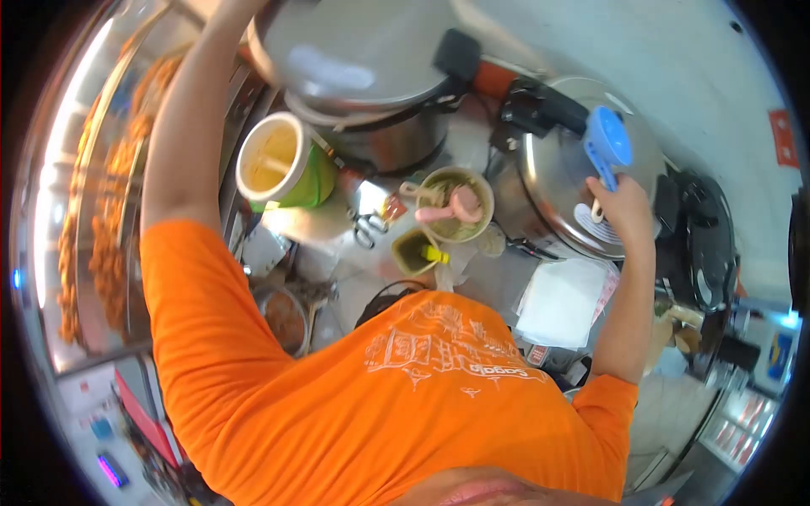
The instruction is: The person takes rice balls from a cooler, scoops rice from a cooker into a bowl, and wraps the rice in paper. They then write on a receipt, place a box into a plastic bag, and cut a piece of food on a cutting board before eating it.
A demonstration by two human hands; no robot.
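My right hand (624, 211) is closed around the handle of a blue scoop (609, 142), held over the steel lid of a large pot (557, 177) at the right. My left arm (181, 143) stretches up along the left side to the top edge of the view, beside the raised lid (354, 51) of a second large steel pot (396, 139). The left hand itself is cut off at the top, so what it touches is hidden. My orange shirt (380, 396) fills the lower part of the view.
A green bucket of yellowish liquid (274, 160) stands beside the left pot. Between the pots are a bowl with a pink ladle (460, 204), a small tub (416, 250) and scissors (367, 229). White paper (561, 304) lies nearer me. Fried food (105, 228) fills a case at left.
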